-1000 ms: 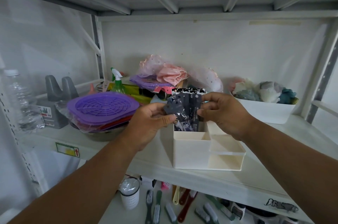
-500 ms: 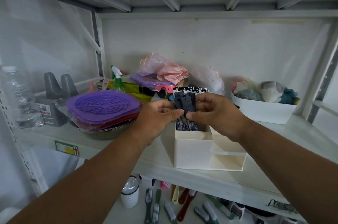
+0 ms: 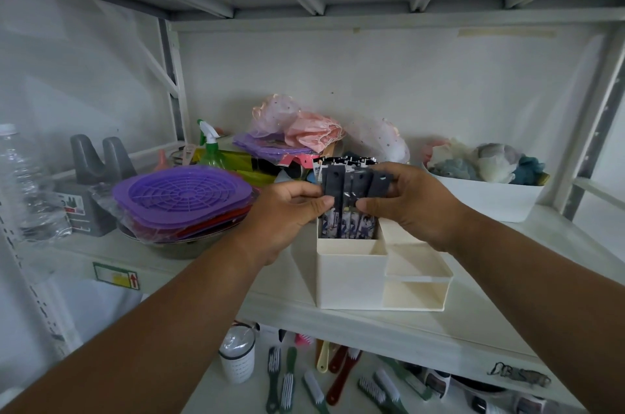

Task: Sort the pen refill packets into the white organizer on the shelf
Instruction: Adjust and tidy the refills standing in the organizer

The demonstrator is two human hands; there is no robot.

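Two hands, left hand [image 3: 287, 210] and right hand [image 3: 411, 202], pinch dark plastic refill packets [image 3: 351, 188] (several, fanned) standing in the white two-tier plastic organizer's [image 3: 351, 275] tall compartment at 12 o'clock.

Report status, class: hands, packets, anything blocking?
Left hand, right hand both pinch pen refill packets. Packets upright in white organizer, tall rear compartment. Nothing blocking.

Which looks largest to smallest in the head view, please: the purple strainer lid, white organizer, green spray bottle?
1. White organizer and purple strainer lid: alike, not ranked.
2. Green spray bottle: smallest, though farther back and partly hidden.
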